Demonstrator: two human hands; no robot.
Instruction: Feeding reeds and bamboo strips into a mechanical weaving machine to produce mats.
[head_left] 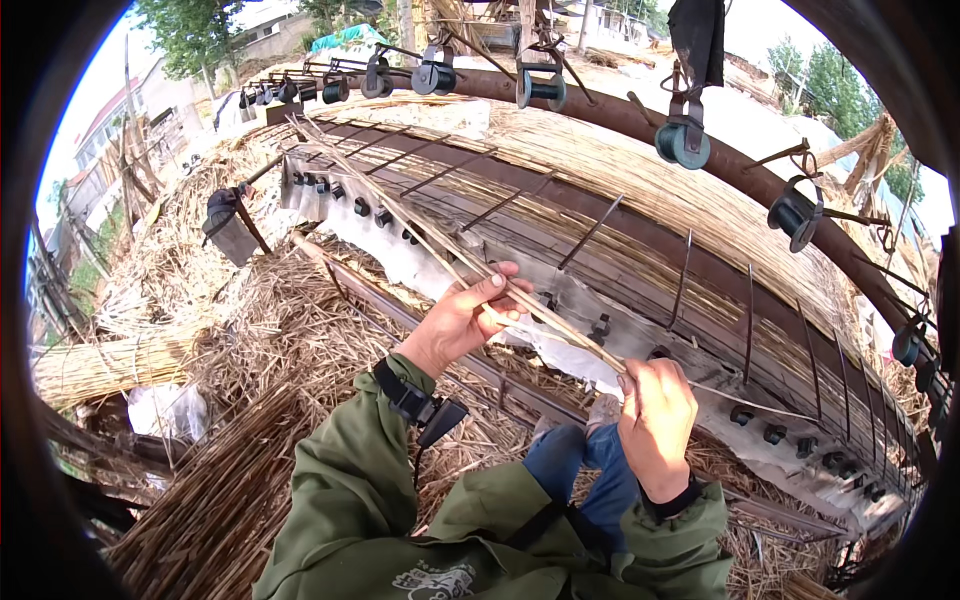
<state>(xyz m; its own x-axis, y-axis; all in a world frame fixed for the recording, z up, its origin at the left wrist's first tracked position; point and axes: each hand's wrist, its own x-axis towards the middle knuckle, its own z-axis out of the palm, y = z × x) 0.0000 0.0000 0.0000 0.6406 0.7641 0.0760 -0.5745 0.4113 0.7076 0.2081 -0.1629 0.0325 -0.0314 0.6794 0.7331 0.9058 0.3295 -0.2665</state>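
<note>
Long pale reed stalks (572, 330) run slantwise across the front of a weaving frame (600, 268), from the far left down to my right hand. My left hand (462, 318) is closed around them near their middle, thumb on top. Closed in a fist-like grip, my right hand (657, 425) holds their near ends. A thin pale strand (755, 403) trails rightward from beside my right hand over the frame's edge. Under the stalks lies a whitish sheet (390, 255) along the frame's near side, with small black spools (775, 434) in a row.
Metal prongs (590, 235) stick up along the frame. Beyond it, spools (683, 142) hang from a rusty pipe (620, 108), above a spread of reeds (640, 175). Loose straw (260, 320) covers the ground; a reed bundle (215, 490) lies at lower left.
</note>
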